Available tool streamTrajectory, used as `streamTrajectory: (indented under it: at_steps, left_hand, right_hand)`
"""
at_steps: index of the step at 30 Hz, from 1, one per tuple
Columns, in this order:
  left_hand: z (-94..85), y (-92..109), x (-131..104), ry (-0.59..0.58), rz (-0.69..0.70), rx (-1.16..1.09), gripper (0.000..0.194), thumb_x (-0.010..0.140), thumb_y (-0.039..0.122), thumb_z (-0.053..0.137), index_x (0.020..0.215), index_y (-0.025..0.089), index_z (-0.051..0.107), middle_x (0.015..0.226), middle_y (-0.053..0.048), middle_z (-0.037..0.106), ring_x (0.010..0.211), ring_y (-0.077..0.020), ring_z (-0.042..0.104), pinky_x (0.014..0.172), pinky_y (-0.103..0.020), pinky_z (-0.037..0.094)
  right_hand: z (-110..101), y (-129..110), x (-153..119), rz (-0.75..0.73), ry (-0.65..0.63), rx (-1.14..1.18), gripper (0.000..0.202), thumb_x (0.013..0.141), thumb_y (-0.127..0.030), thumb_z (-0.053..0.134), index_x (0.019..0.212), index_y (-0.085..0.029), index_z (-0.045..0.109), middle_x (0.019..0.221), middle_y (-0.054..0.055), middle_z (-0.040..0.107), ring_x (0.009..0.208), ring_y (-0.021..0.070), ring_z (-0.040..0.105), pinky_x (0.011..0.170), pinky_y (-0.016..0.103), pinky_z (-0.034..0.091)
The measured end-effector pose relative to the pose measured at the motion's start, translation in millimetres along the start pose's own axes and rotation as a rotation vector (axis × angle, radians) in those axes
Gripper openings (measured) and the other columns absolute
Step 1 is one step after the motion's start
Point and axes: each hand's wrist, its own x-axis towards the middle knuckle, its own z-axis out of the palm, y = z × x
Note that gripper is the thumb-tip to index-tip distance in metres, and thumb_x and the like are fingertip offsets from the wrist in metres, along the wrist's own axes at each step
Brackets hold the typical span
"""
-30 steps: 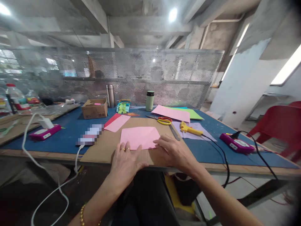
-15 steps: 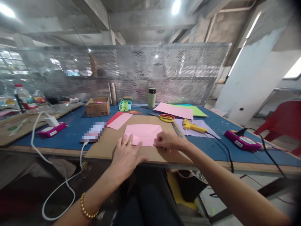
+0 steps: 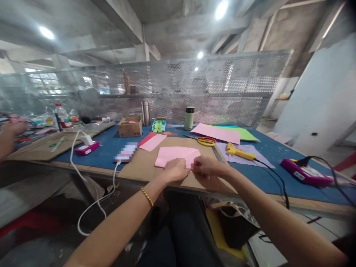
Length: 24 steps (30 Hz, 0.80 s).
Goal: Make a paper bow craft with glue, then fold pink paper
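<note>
A folded pink paper sheet (image 3: 175, 152) lies on the brown cardboard (image 3: 147, 168) in front of me. My left hand (image 3: 177, 170), with its fingers curled, rests on the near edge of the paper. Beside it my right hand (image 3: 204, 165) pinches the paper's near right corner. The two hands nearly meet there; the fingertips of the left one are partly hidden. Just beyond the right hand lies a metal ruler (image 3: 217, 154). Scissors (image 3: 205, 141) with yellow and red handles are behind the paper.
A yellow glue gun (image 3: 239, 152) lies on lilac paper at the right, its cord running to a purple power strip (image 3: 304, 172). Leftward are a phone (image 3: 126, 152) on a white cable and a cardboard box (image 3: 130, 128). A green flask (image 3: 189, 118) stands behind. Another person's hand (image 3: 13, 129) shows far left.
My left hand has slid right along the paper, from lying flat with spread fingers to curled beside my right hand. The view has shifted left, bringing another person's hand into sight.
</note>
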Motion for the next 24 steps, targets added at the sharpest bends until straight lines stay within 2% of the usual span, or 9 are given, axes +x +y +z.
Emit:
streamTrajectory:
  at_steps: [5, 9, 15, 19, 24]
  left_hand:
    - [-7.3, -2.7, 7.7, -0.066, -0.044, -0.073, 0.03, 0.084, 0.041, 0.059, 0.093, 0.014, 0.07, 0.095, -0.012, 0.075, 0.087, -0.0247, 0.07, 0.067, -0.028, 0.047]
    - [-19.0, -0.3, 7.5, -0.152, -0.064, -0.115, 0.027, 0.077, 0.034, 0.065, 0.09, 0.011, 0.071, 0.089, -0.012, 0.074, 0.077, -0.0222, 0.068, 0.057, -0.026, 0.042]
    - [-34.9, 0.9, 6.1, -0.225, -0.08, -0.111, 0.02, 0.07, 0.023, 0.069, 0.084, 0.009, 0.071, 0.082, -0.01, 0.072, 0.066, -0.0176, 0.061, 0.054, -0.025, 0.038]
    - [-36.5, -13.0, 4.7, -0.224, -0.1, -0.111, 0.018, 0.069, 0.023, 0.068, 0.08, 0.009, 0.069, 0.071, -0.006, 0.066, 0.06, -0.0155, 0.057, 0.051, -0.024, 0.036]
    - [-38.1, -41.3, -3.2, -0.208, -0.094, -0.125, 0.01, 0.07, 0.022, 0.065, 0.072, 0.012, 0.063, 0.065, -0.001, 0.059, 0.056, -0.0126, 0.05, 0.05, -0.024, 0.033]
  right_hand:
    - [-0.5, 0.8, -1.2, 0.004, 0.002, -0.008, 0.018, 0.087, -0.025, 0.058, 0.071, -0.018, 0.054, 0.058, 0.0, 0.062, 0.045, 0.0109, 0.059, 0.047, 0.02, 0.039]
    - [1.5, 6.6, 3.4, 0.006, -0.011, 0.004, 0.021, 0.088, -0.03, 0.059, 0.072, -0.017, 0.056, 0.059, 0.0, 0.063, 0.044, 0.0105, 0.058, 0.048, 0.02, 0.041]
    - [3.1, 9.1, 6.1, 0.023, -0.023, 0.007, 0.023, 0.087, -0.033, 0.059, 0.071, -0.017, 0.057, 0.06, 0.0, 0.064, 0.043, 0.0102, 0.057, 0.046, 0.021, 0.041]
    - [4.8, 11.3, 7.6, -0.002, -0.01, 0.006, 0.024, 0.087, -0.032, 0.058, 0.069, -0.018, 0.053, 0.058, -0.001, 0.061, 0.041, 0.0098, 0.057, 0.046, 0.02, 0.04]
    - [5.7, 15.2, 9.9, -0.018, -0.001, -0.002, 0.024, 0.087, -0.033, 0.058, 0.069, -0.019, 0.052, 0.056, -0.002, 0.061, 0.041, 0.0096, 0.057, 0.046, 0.019, 0.039]
